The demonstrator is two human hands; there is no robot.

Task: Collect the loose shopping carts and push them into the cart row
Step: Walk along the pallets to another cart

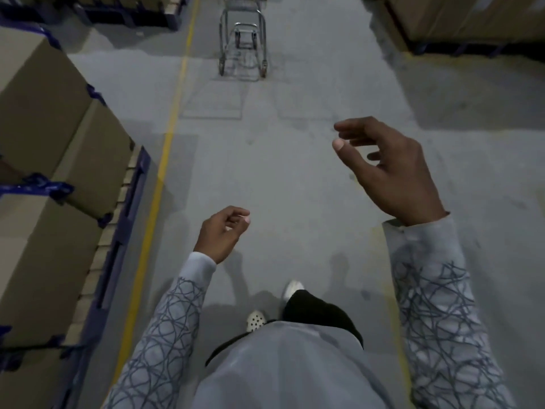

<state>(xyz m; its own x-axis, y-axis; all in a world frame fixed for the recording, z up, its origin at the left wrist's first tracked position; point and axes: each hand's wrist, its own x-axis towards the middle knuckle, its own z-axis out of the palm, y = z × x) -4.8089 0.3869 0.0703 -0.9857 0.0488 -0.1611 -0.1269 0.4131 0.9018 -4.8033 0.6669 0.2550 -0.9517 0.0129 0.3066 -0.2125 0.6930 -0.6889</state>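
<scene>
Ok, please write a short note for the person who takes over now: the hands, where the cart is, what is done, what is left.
Left hand: loosely curled, holds nothing. Right hand: raised, fingers relaxed, holds nothing.
The silver wire-frame shopping cart stands alone ahead on the grey concrete floor, right of the yellow floor line, out of reach; only its lower part shows.
Done: nothing visible; no cart row in view.
Left: walk to the cart, grip it, push it into the row.

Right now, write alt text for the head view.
A silver metal shopping cart stands ahead on the grey concrete floor, beside a yellow line. The left hand and right hand hold nothing. Brown cardboard boxes stand left.
</scene>
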